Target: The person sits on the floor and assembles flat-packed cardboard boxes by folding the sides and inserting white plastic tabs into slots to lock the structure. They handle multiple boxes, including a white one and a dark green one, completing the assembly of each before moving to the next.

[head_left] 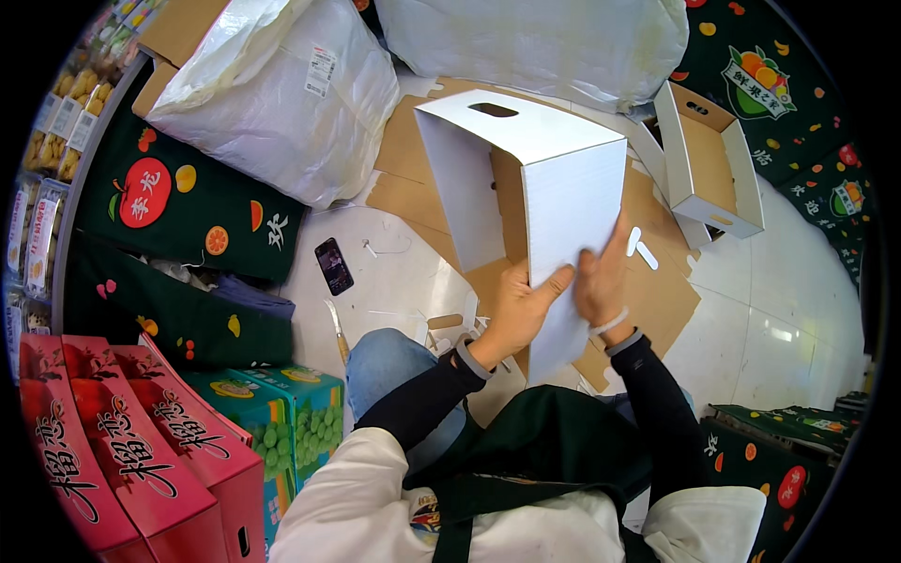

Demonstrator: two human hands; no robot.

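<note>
A white cardboard box [582, 197] with a brown inside stands tilted in front of me, its open side toward the left. An oval handle hole is cut in its upper panel. My left hand [526, 305] grips the box's near edge, thumb on the white outer panel and fingers toward the inside. On that same outer panel lies my right hand [603, 281], fingers stretched out and slightly blurred. Beneath the box are flat brown cardboard sheets [657, 319]. Two small white cut-out pieces [645, 251] lie there, right of my right hand.
A phone [333, 266] and a knife [337, 328] lie on the floor at left. Another open box [709, 164] stands at the far right. Large plastic-wrapped bundles [282, 103] stand at the back. Pink cartons [178, 450] and green fruit cartons [305, 413] flank my left side.
</note>
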